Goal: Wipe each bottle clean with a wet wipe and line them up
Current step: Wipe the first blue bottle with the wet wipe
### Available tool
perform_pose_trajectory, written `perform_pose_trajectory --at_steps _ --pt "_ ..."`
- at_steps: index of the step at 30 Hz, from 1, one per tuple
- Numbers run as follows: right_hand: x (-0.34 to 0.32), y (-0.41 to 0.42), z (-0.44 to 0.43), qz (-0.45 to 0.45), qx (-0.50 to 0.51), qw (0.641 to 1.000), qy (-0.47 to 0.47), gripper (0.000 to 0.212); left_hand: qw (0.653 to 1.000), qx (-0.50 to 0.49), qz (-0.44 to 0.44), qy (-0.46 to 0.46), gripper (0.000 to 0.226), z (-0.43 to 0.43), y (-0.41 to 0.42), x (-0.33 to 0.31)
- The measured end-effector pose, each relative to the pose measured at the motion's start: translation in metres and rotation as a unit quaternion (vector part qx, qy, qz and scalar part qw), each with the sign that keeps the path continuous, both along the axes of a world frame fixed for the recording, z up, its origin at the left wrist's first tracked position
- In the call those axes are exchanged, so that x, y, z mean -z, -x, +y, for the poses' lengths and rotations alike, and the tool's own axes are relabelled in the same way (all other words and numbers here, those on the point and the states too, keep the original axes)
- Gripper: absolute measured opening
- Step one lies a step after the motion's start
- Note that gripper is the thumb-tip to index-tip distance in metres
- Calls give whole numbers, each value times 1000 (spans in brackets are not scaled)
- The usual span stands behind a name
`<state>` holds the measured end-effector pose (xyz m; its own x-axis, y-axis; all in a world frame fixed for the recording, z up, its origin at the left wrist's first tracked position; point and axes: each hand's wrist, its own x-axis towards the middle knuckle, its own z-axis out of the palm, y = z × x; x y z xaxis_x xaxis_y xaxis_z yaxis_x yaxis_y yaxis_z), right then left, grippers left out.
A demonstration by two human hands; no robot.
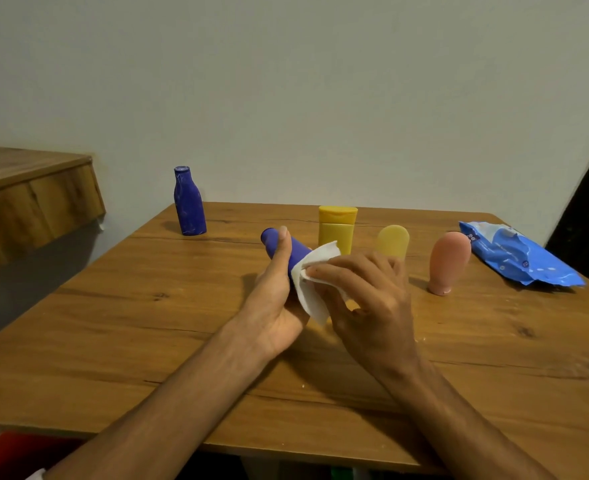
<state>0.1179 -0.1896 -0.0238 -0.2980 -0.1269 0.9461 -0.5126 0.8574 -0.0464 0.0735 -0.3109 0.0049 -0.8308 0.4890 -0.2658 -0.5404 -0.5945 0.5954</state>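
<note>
Since wiping needs one hand to steady and one to rub, the head view shows the work split that way. The left hand is wrapped round the small dark blue bottle, thumb laid along its upper side. It holds the bottle tilted above the surface, far end pointing away and leftward. That tilt turns the bottle's near flank toward the right hand, whose curled fingers pinch the white wet wipe against it. The wipe drapes down between the two hands and covers the bottle's near part, so I cannot tell which end carries the cap.

Just behind the hands three more containers stand upright in a loose row: a yellow bottle with a flip cap, a pale yellow tube and a pink tube resting on its narrow end. I judge this to be the line being built, kept close so each finished piece can be set down with a short reach.

A taller blue bottle stands well apart at the far left corner, near the wall. The pale streaks on it suggest it has yet to be wiped, which would explain its place outside the row.

The blue wipes pack lies flat at the far right, on the wiping hand's side, handy for pulling a fresh sheet
</note>
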Motion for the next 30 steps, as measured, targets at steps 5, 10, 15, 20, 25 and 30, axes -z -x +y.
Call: perform_pose_trajectory --at_steps 5,10,15,20,25,30 --pt "-1 0 -1 7 -11 1000 6 18 1000 -1 -7 -3 74 0 -1 0" --pt "-2 0 2 17 5 1000 17 23 1000 8 3 -12 75 -1 1 1" --pt "0 1 -3 26 -38 999 -3 19 1000 26 9 13 75 -1 -1 3" --pt "-3 -3 4 -17 33 998 42 18 1000 -14 -15 -23 73 -2 1 -1" --pt "-5 -4 6 -33 24 990 136 18 999 -44 15 -24 66 -2 -2 -5" --pt "-3 -4 2 -27 3 993 115 20 999 -35 -2 -30 69 -3 0 -4"
